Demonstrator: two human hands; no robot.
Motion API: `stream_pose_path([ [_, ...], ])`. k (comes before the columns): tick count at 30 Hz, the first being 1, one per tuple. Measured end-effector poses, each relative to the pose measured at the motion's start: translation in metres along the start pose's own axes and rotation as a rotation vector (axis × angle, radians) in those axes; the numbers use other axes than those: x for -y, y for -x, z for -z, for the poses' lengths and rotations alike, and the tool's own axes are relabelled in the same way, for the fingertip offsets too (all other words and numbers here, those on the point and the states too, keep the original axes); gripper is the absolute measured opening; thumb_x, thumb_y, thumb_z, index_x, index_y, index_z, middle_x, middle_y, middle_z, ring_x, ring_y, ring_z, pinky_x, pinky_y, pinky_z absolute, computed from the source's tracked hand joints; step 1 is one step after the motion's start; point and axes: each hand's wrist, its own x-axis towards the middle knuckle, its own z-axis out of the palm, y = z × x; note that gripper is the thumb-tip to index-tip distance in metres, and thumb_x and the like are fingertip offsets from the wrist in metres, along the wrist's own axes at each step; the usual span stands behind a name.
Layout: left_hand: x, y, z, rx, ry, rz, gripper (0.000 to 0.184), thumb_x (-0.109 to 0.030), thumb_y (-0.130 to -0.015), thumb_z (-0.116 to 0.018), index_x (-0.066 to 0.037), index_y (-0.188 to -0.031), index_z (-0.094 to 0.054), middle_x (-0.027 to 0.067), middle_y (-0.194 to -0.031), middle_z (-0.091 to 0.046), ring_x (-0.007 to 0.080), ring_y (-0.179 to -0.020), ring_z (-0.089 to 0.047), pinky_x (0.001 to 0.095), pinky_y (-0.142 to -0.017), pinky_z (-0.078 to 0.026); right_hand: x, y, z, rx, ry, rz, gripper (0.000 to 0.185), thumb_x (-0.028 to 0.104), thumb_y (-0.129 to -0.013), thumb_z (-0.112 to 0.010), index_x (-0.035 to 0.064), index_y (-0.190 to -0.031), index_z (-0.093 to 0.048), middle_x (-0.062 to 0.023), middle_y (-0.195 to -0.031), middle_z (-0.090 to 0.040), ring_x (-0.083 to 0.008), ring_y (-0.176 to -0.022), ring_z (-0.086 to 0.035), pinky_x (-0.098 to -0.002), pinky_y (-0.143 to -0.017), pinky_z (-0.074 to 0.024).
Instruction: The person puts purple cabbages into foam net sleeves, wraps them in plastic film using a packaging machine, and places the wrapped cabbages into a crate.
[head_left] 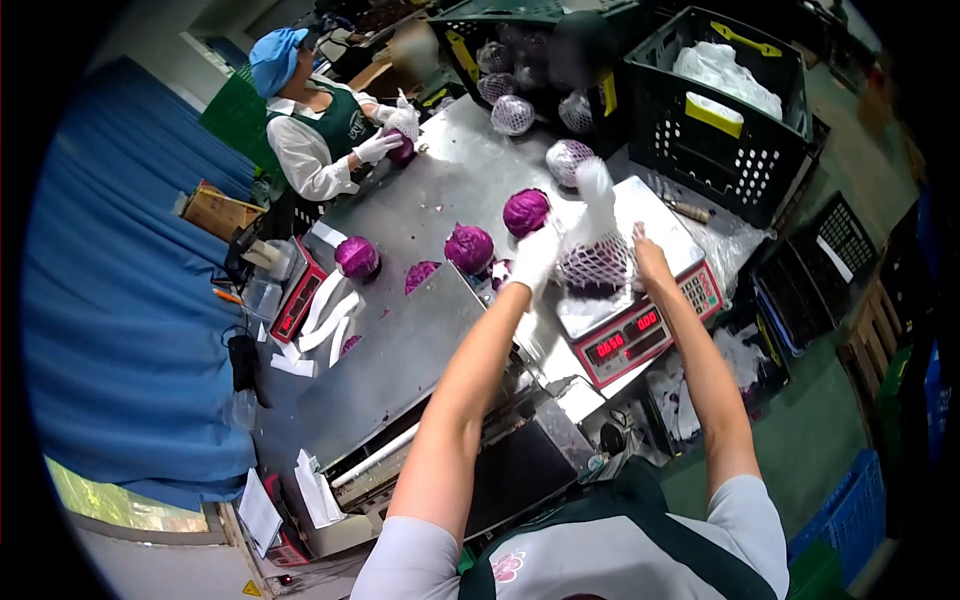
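A purple cabbage in a white foam net [597,264] is held over the scale's metal plate, with the loose end of the net sticking up. My left hand [537,258], in a white glove, grips the net's left side; its fingers are partly blurred. On the right side, my right hand [650,258] is closed on the net, thumb up. Below lies the red digital scale [648,325], its display lit with 0.656 and 0.00. A bare purple cabbage [526,212] sits just beyond my left hand, and another cabbage [469,247] is to its left.
A netted cabbage [569,162] lies behind the scale. Dark crates [715,150] stand at the back, one with several netted cabbages. Across the metal table [400,340] a co-worker [315,130] holds a cabbage [400,150]. A second scale [298,303] and white net strips [330,310] lie left.
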Motion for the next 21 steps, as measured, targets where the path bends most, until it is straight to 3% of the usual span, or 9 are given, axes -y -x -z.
stream_pose_path([
  [3, 0.052, -0.035, -0.072, -0.268, 0.293, -0.272, 0.041, -0.029, -0.090, -0.037, 0.002, -0.082, -0.063, 0.0238, -0.077, -0.062, 0.0371, -0.074, -0.061, 0.0457, -0.069, -0.047, -0.014, 0.024, -0.008, 0.135, -0.226, -0.108, 0.060, 0.054, -0.091, -0.037, -0.0002, -0.104, -0.059, -0.0085, -0.075, -0.059, -0.0165, -0.054, -0.047, -0.0302, -0.047, -0.0395],
  [6, 0.055, 0.007, -0.053, -0.337, -0.082, -0.273, 0.032, -0.023, -0.088, -0.039, -0.002, -0.081, -0.063, 0.0214, -0.072, -0.061, 0.0354, -0.069, -0.061, 0.0456, -0.062, -0.046, -0.036, 0.044, -0.016, 0.210, -0.676, 0.043, 0.052, 0.043, -0.094, -0.037, 0.0011, -0.121, -0.051, -0.0075, -0.087, -0.062, -0.0155, -0.080, -0.059, -0.0308, -0.069, -0.0486],
  [8, 0.038, 0.072, 0.005, -0.305, -0.039, -0.334, 0.030, -0.021, -0.088, -0.043, 0.001, -0.081, -0.061, 0.0219, -0.074, -0.061, 0.0315, -0.071, -0.061, 0.0410, -0.062, -0.045, -0.042, 0.063, -0.014, 0.342, 0.061, 0.565, 0.053, 0.042, -0.094, -0.038, -0.0010, -0.124, -0.048, -0.0107, -0.109, -0.058, -0.0183, -0.100, -0.055, -0.0319, -0.085, -0.0444],
  [9, 0.037, 0.107, 0.020, -0.359, 0.490, -0.406, 0.031, -0.023, -0.091, -0.044, 0.002, -0.084, -0.062, 0.0179, -0.075, -0.063, 0.0245, -0.071, -0.062, 0.0346, -0.066, -0.047, -0.037, 0.075, -0.018, 0.364, 0.289, 0.760, 0.053, 0.041, -0.094, -0.038, -0.0017, -0.124, -0.047, -0.0118, -0.116, -0.057, -0.0192, -0.107, -0.054, -0.0322, -0.091, -0.0430],
  [10, 0.057, 0.122, 0.016, -0.423, 0.764, -0.469, 0.029, -0.021, -0.091, -0.047, 0.002, -0.089, -0.064, 0.0087, -0.075, -0.064, 0.0138, -0.063, -0.057, 0.0262, -0.062, -0.046, -0.012, 0.113, -0.026, 0.422, -0.023, 0.782, 0.058, 0.045, -0.092, -0.038, -0.0035, -0.123, -0.047, -0.0142, -0.116, -0.057, -0.0192, -0.106, -0.055, -0.0326, -0.091, -0.0437],
  [12, 0.080, 0.170, 0.037, -0.516, 0.915, -0.479, 0.040, -0.028, -0.095, -0.040, 0.004, -0.089, -0.063, 0.0072, -0.075, -0.064, 0.0170, -0.070, -0.060, 0.0297, -0.068, -0.049, 0.027, 0.187, -0.035, 0.525, -0.641, 0.744, 0.069, 0.053, -0.089, -0.039, -0.0072, -0.121, -0.048, -0.0190, -0.115, -0.057, -0.0191, -0.106, -0.056, -0.0333, -0.090, -0.0453],
  [18, 0.129, 0.306, 0.061, -0.061, 2.146, 0.094, 0.084, -0.073, -0.079, -0.029, -0.006, -0.129, -0.039, 0.0161, -0.125, -0.046, 0.0306, -0.111, -0.051, 0.0448, -0.095, -0.043, 0.059, 0.293, -0.101, 0.668, -0.045, 1.196, 0.076, 0.062, -0.087, -0.035, -0.0039, -0.120, -0.051, -0.0114, -0.062, -0.058, -0.0137, -0.047, -0.056, -0.0274, -0.045, -0.0404],
  [20, 0.148, 0.341, 0.065, -0.135, 2.311, 0.342, 0.092, -0.078, -0.074, -0.029, -0.008, -0.132, -0.034, 0.0205, -0.127, -0.041, 0.0377, -0.116, -0.044, 0.0525, -0.097, -0.039, 0.051, 0.307, -0.123, 0.815, 0.116, 1.245, 0.048, 0.031, -0.086, -0.055, -0.0054, -0.116, -0.051, -0.0228, -0.095, -0.062, -0.0311, -0.074, -0.066, -0.0339, -0.064, -0.0526],
  [21, 0.169, 0.355, 0.063, -0.046, 2.543, 0.167, 0.098, -0.082, -0.070, -0.027, -0.008, -0.133, -0.033, 0.0219, -0.130, -0.037, 0.0405, -0.118, -0.040, 0.0549, -0.098, -0.036, 0.058, 0.324, -0.132, 0.806, 0.152, 1.313, 0.037, 0.017, -0.080, -0.060, -0.0042, -0.110, -0.055, -0.0219, -0.096, -0.062, -0.0327, -0.077, -0.064, -0.0343, -0.066, -0.0520],
])
